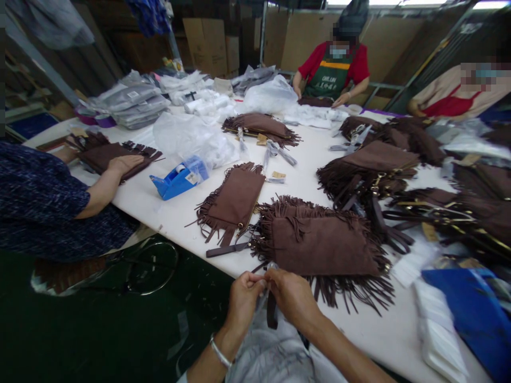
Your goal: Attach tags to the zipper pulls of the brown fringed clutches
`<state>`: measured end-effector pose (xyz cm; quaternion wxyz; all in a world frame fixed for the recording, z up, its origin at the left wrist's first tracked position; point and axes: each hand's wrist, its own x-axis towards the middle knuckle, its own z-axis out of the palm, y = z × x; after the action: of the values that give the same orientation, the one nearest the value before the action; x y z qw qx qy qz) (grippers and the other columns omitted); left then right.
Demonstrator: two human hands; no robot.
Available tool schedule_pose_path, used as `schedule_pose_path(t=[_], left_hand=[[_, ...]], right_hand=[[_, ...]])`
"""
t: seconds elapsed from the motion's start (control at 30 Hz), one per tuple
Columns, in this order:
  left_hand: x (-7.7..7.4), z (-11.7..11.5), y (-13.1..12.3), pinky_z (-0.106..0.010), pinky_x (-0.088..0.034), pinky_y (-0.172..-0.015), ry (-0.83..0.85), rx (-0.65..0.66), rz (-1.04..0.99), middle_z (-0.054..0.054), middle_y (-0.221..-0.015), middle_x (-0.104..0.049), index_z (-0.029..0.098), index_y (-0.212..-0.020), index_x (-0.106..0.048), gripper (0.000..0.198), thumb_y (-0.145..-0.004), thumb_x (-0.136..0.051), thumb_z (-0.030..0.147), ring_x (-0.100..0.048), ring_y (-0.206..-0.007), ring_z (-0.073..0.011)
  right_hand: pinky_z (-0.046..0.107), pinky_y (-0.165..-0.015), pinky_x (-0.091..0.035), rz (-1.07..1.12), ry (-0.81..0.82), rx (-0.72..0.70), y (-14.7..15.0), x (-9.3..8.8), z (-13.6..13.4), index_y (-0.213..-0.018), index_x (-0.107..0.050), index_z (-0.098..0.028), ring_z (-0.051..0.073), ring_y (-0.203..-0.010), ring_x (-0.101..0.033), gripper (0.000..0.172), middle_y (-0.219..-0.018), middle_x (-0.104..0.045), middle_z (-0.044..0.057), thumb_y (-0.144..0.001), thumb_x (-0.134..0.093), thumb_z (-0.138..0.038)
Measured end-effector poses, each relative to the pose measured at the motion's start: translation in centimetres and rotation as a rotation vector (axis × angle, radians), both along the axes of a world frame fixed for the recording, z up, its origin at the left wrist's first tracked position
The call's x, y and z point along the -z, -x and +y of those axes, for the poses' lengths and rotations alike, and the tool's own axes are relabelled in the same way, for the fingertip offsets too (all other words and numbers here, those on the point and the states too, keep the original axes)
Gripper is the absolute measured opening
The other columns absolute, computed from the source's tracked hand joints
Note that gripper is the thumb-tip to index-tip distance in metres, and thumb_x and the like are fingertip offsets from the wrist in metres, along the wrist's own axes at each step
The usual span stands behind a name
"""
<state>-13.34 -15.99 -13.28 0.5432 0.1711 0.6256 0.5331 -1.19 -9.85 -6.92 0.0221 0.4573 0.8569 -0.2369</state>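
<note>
My left hand (244, 296) and my right hand (293, 295) meet at the table's near edge, both pinched on a dark brown strap (272, 311) that hangs down between them, with a bit of clear wrapping at the fingertips. The strap leads from a brown suede fringed bag (319, 242) lying flat just beyond my hands. A second, smaller fringed bag (232, 202) lies to its left.
A white table (151, 199) holds several more fringed bags, a blue tape dispenser (179, 178), white plastic bags and stacked white packets (439, 330). A person in dark blue sits at the left with a hand on a bag. Two more people work at the far side.
</note>
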Motion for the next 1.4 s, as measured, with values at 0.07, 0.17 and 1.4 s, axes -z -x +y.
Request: schedule_pose_path(t=[0.07,0.17,1.4], left_hand=[[0.1,0.0,0.0,-0.02,-0.032,-0.05,-0.004,-0.013,-0.009,0.002,-0.055,-0.059,0.012,-0.072,-0.062,0.023,-0.065,-0.074,0.03,-0.049,-0.05,-0.009],[0.1,0.0,0.0,-0.02,-0.032,-0.051,0.009,-0.026,-0.025,0.001,-0.056,-0.059,0.012,-0.072,-0.063,0.026,-0.064,-0.076,0.033,-0.048,-0.051,-0.0089],[-1.4,0.3,0.4,-0.02,-0.027,-0.05,-0.079,0.031,0.104,0.003,-0.055,-0.053,0.015,-0.07,-0.061,0.014,-0.069,-0.069,0.027,-0.041,-0.051,-0.0082]], right_hand=[[0.025,-0.061,-0.03,-0.002,-0.002,0.003,0.1,0.0,0.1,-0.094,-0.064,-0.025,0.017,-0.08,-0.066,0.02,-0.087,-0.071,0.001,-0.09,-0.045,-0.019],[0.025,-0.06,-0.029,0.001,-0.009,-0.003,0.1,0.0,0.2,-0.091,-0.064,-0.025,0.017,-0.078,-0.066,0.018,-0.085,-0.071,0.001,-0.089,-0.047,-0.018],[0.02,-0.062,-0.037,0.052,-0.032,0.05,-0.1,0.4,-1.5,-0.119,-0.045,-0.025,0.017,-0.081,-0.069,0.037,-0.089,-0.072,0.002,-0.087,-0.041,-0.007]])
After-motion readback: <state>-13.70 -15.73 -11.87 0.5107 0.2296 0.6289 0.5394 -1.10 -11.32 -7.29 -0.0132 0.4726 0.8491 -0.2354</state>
